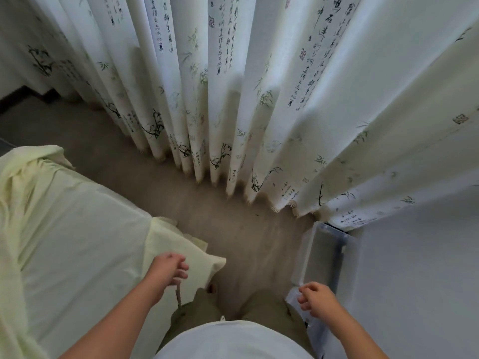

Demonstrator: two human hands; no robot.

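The fingers point(182, 266) of the left hand point(167, 268) are hanging loosely curled, pinching nothing, just over the near right corner of the pale green sheet point(77, 229) that is lying spread on the left. The right hand point(315, 297) is curling its fingers loosely too, gripping nothing, just beside the clear plastic box point(324, 255) standing on the floor point(233, 229) at the right; the printed curtain point(233, 86) is hanging across the far side

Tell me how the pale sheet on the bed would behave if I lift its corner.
The sheet would probably flop and drape: its corner hangs in soft folds. It looks thin, so it is likely light.
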